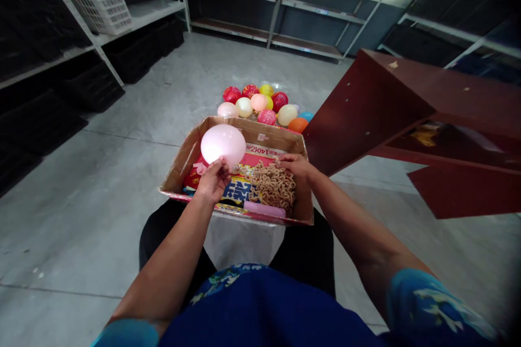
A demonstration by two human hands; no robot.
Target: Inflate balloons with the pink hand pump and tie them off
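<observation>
A pale pink inflated balloon (223, 143) stands above the left part of an open cardboard box (308, 200) on my lap. My left hand (214, 180) pinches it at its lower end, where the neck is hidden by the fingers. At the box's right side, my right hand (296, 165) has its fingers at the upper edge of a heap of tan, curly cord-like pieces (274, 187). Those fingers are bent together, and what they hold, if anything, is too small to name. A pink cylinder (264, 209) with a black end, perhaps a pump, lies along the near wall.
Several inflated balloons (259, 102) in red, yellow, pink, white, orange and blue lie on the floor beyond the box. A dark red wooden piece of furniture (366, 103) stands close on the right. Metal shelves (280, 5) line the back, and a white basket (100, 2) sits on the left rack.
</observation>
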